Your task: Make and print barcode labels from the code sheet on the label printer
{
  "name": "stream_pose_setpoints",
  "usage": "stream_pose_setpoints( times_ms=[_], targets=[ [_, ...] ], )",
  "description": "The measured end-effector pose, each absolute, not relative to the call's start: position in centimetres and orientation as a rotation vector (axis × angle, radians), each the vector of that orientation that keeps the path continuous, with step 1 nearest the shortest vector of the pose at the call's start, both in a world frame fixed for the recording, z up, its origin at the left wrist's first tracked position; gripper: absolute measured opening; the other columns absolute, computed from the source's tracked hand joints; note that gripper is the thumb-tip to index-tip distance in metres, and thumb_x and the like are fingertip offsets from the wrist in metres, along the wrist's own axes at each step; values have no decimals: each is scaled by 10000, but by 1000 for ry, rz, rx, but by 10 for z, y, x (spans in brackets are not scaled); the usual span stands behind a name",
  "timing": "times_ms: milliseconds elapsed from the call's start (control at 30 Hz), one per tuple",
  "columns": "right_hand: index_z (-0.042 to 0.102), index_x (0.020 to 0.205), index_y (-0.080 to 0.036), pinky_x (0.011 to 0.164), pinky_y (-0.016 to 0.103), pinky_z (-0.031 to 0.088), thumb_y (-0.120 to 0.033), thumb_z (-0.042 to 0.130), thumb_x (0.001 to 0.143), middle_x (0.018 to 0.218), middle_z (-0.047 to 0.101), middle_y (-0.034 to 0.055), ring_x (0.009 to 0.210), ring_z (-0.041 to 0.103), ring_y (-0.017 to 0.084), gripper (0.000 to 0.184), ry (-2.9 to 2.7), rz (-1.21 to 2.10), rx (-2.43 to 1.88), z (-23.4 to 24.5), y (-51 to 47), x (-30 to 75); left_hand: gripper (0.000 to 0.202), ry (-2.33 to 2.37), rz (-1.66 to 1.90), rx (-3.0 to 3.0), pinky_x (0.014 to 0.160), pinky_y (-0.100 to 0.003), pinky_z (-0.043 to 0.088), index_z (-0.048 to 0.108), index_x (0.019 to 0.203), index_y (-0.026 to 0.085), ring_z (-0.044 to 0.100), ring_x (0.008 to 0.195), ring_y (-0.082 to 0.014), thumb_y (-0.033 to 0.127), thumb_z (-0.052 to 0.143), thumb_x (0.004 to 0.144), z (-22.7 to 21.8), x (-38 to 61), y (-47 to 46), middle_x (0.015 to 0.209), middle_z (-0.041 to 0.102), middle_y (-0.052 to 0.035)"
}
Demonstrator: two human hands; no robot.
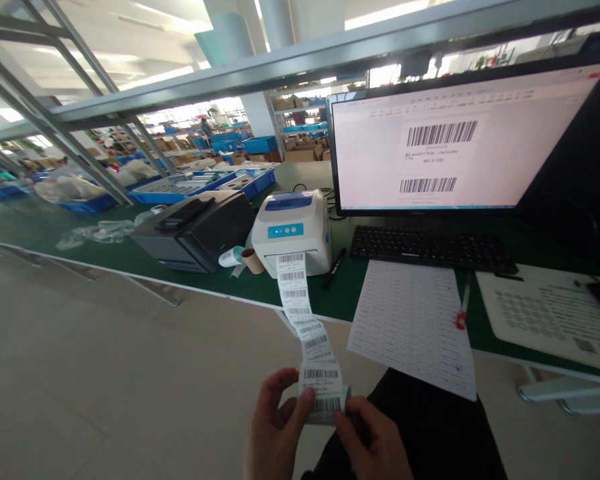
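Note:
A long strip of white barcode labels hangs out of the front slot of the white label printer and runs down over the bench edge. Its lower end is gathered into a folded or rolled bundle between my hands. My left hand grips the left side of the bundle, with the thumb on the printed face. On the right side, my right hand pinches the bundle's edge between thumb and fingers. What lies under the bundle is hidden.
A monitor showing barcodes stands behind a black keyboard. A printed sheet overhangs the bench edge. Beside the label printer are a black marker, a cardboard core and a black printer. Blue trays stand farther left.

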State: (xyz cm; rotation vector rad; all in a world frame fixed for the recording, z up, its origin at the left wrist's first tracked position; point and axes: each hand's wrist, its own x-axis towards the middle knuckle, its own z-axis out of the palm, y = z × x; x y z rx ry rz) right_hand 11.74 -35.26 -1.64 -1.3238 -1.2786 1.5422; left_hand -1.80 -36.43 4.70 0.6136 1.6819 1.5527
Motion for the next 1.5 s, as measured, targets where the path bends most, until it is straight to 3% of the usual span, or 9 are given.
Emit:
stream_pose_setpoints(
  times_ms=[300, 467, 667, 833, 1033, 1133, 1267, 1367, 1500],
  targets=[
    [723, 779, -190, 517, 243, 340, -752, 582, 870, 593, 484, -17, 559, 417, 101, 587, -1147, 1597, -1338, 6, -344, 124, 408, 1622, 1333, 844, 971, -397, 551, 765, 985, 189, 684, 1050, -342, 554, 855, 825, 22, -23, -385, 1028, 757, -102],
    [765, 928, -193, 598, 247, 390, -708, 634, 857, 677, 551, -8, 623, 443, 109, 536, -1245, 1583, -1268, 0, -349, 123, 385, 1767, 1352, 999, 839, -315, 513, 714, 758, 218, 622, 883, -268, 570, 796, 889, 20, -27, -389, 856, 664, -50],
    [646, 679, -176, 533, 239, 326, -704, 656, 846, 605, 426, -33, 568, 394, 83, 554, -1133, 1640, -1308, 2, -348, 125, 366, 1728, 1354, 1185, 868, -328, 496, 724, 742, 232, 593, 958, -285, 549, 771, 920, 21, -26, -389, 935, 671, -76],
    [730, 937, -183, 471, 238, 257, -728, 682, 807, 593, 493, -40, 496, 355, 72, 563, -1005, 1687, -1281, 5, -351, 124, 483, 1751, 1357, 1091, 787, -309, 495, 639, 606, 220, 586, 888, -269, 560, 761, 926, 20, -25, -393, 850, 637, -69],
    [714, 848, -199, 476, 229, 326, -706, 673, 827, 568, 482, -37, 502, 400, 79, 510, -1021, 1643, -1293, 6, -352, 126, 466, 1667, 1344, 912, 830, -321, 537, 787, 820, 201, 584, 914, -275, 664, 776, 866, 23, -24, -389, 927, 611, -90],
    [679, 789, -203, 491, 224, 391, -709, 667, 828, 599, 534, -20, 525, 449, 89, 508, -1030, 1610, -1305, 7, -352, 124, 489, 1637, 1358, 890, 825, -307, 535, 754, 721, 190, 590, 880, -257, 661, 811, 838, 26, -23, -390, 880, 593, -78],
    [611, 1035, -232, 419, 217, 373, -712, 733, 761, 810, 701, 14, 506, 464, 87, 566, -847, 1623, -1290, 10, -352, 121, 473, 1643, 1356, 937, 729, -273, 523, 757, 660, 199, 597, 827, -238, 615, 794, 881, 28, -25, -392, 836, 594, -70],
    [591, 1099, -235, 427, 217, 394, -689, 727, 784, 867, 732, 38, 524, 511, 98, 570, -896, 1607, -1289, 8, -355, 121, 423, 1593, 1323, 889, 863, -319, 560, 834, 855, 204, 634, 949, -276, 619, 766, 904, 26, -27, -389, 962, 658, -95],
    [651, 1050, -220, 524, 227, 458, -681, 698, 814, 827, 737, 56, 597, 577, 121, 520, -1125, 1531, -1242, 2, -360, 120, 487, 1432, 1295, 671, 1059, -497, 525, 819, 1102, 191, 656, 1086, -358, 629, 768, 894, 23, -29, -385, 1061, 723, -131]
  ],
)
